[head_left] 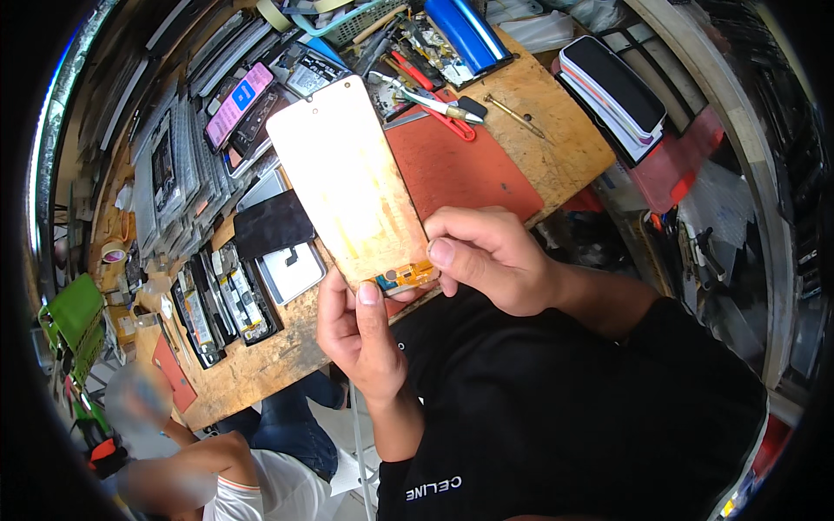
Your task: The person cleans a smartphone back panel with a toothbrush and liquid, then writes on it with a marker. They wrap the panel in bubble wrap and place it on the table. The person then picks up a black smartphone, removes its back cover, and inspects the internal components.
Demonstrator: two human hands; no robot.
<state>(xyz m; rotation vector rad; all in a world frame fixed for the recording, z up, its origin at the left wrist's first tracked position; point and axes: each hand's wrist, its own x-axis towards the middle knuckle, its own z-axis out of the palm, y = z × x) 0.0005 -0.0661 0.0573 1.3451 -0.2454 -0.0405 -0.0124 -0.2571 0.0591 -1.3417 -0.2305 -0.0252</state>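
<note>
A phone screen panel (343,174), its shiny copper-coloured back facing up, is held tilted above the workbench. An orange flex cable (415,274) with a small chip area lies at its near end. My left hand (360,326) grips the near left corner, thumb on top and the fingers underneath. At the near right corner my right hand (495,260) pinches the edge beside the cable between thumb and bent fingers. Whether the fingertips hold the cable itself, I cannot tell. Beneath the panel lies a red-brown work mat (469,178).
Opened phones (234,291) and a dark screen (274,223) lie left on the wooden bench (573,139). Stacked wrapped panels (178,174) stand beyond. Red-handled tools (452,122), a brass screwdriver (514,115) and a blue cylinder (465,35) are farther back. Another person (261,469) sits at lower left.
</note>
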